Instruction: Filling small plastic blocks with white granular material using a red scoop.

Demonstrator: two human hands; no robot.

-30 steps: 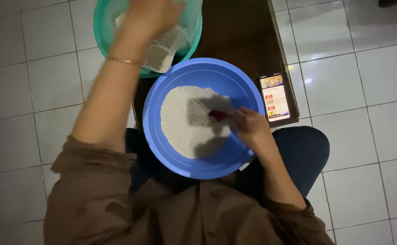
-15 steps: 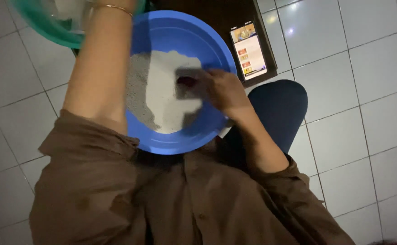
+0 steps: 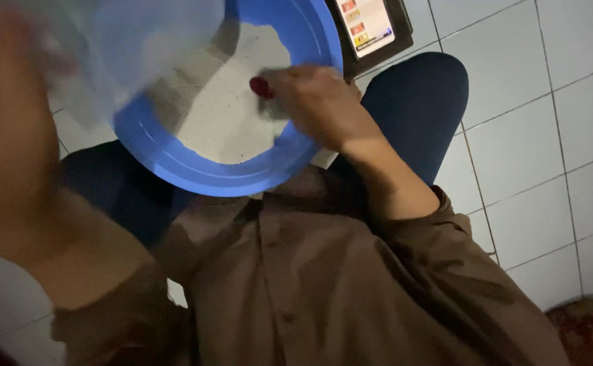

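A blue basin (image 3: 174,163) rests on my lap with a heap of white flour (image 3: 235,108) in it. My right hand (image 3: 316,102) reaches in from the right rim and is closed on a small red-handled utensil (image 3: 261,87) lying in the flour. My left hand (image 3: 2,74) is raised close to the camera and blurred. It holds up a translucent container (image 3: 140,47) that hangs over the basin's left half and hides part of the flour. What the container holds I cannot make out.
A phone (image 3: 371,24) with a lit screen lies on a dark surface just beyond the basin. White floor tiles (image 3: 547,135) surround my dark blue trouser legs. A reddish patterned thing (image 3: 587,332) shows at the bottom right corner.
My left hand has come away from the green basin, lifting the translucent container up over the blue basin. My view has tilted down. The right hand stays in the flour.
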